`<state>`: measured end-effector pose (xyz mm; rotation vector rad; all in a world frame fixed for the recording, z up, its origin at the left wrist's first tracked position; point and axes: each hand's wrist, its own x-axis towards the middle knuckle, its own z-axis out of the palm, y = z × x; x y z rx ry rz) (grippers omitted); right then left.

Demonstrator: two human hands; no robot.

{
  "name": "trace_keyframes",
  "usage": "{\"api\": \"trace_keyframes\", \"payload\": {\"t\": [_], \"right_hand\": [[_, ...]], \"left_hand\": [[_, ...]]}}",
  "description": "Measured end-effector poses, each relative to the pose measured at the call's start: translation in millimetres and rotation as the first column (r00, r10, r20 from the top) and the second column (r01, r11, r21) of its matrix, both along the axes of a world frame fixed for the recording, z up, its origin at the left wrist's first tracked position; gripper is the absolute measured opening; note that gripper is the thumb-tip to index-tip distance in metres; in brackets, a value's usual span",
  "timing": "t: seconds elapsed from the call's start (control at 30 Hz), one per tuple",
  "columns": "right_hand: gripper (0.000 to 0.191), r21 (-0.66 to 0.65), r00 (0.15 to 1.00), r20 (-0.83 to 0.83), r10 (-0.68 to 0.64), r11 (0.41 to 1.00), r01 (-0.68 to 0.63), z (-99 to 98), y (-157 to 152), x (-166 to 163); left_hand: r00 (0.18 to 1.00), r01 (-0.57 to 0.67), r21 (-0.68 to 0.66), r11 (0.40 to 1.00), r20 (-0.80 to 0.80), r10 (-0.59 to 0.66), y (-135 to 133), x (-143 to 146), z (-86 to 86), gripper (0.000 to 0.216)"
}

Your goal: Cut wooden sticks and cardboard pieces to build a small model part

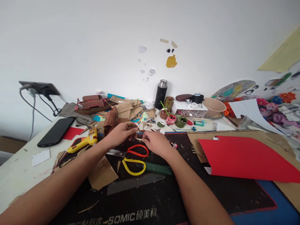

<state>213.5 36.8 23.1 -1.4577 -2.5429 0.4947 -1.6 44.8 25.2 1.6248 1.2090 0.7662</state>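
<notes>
Nearest to my remote view, a black mat printed with white lettering covers much of the table. A loose straw sliver lies on it, and beyond that a clear ruler-like strip. Just past the strip are scissors with 1 red and 1 yellow handle loop, between a brown cardboard piece and a long green object.

Beyond the scissors I see 2 bare hands close together. The right hand pinches a thin pale stick at its fingertips; the stick sits in the narrow space between the hands. The left hand has thumb and fingers drawn together beside it; I cannot tell what, if anything, they grip.

To my left lie a yellow glue gun and a black phone; to my right, a large red sheet. Just behind the left hand stands a brown ridged roll.

Farther back are open paint jars, including a red jar and a green jar, then a brown boat-shaped model, a black flask and a beige bowl. The white wall behind bears a yellow sticker.
</notes>
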Motion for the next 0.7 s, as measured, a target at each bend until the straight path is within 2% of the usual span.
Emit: {"api": "trace_keyframes", "payload": {"t": [0.1, 0.23, 0.4, 0.57, 0.7], "right_hand": [[0.015, 0.013, 0.999, -0.024, -0.033, 0.999, 0.034, -0.1, 3.2, 4.8], [0.016, 0.039, 0.998, 0.017, -0.059, 0.998, 0.058, 1.5, 4.5, 9.8], [0.015, 0.007, 0.998, 0.058, -0.032, 0.999, 0.031, 4.6, 0.7, 8.3], [0.016, 0.018, 0.994, 0.105, -0.008, 1.0, 0.006, 3.8, -0.2, 6.2], [0.019, 0.028, 0.992, 0.126, 0.008, 1.0, -0.012, 3.0, -0.4, 6.1]], "left_hand": [[1.0, -0.018, 0.005, 1.0, -0.006, 0.018, 1.2, -1.4, -0.6, 0.05], [0.995, 0.001, 0.063, 0.998, -0.095, 0.005, 1.5, -2.6, -5.2, 0.044], [0.978, 0.041, 0.109, 0.993, -0.206, -0.018, -2.8, 2.1, -9.9, 0.037], [0.946, 0.069, 0.223, 0.972, -0.325, 0.008, -10.0, 10.5, -9.1, 0.035], [0.943, 0.099, 0.206, 0.974, -0.333, -0.025, -13.3, 14.5, -7.3, 0.034]]}}
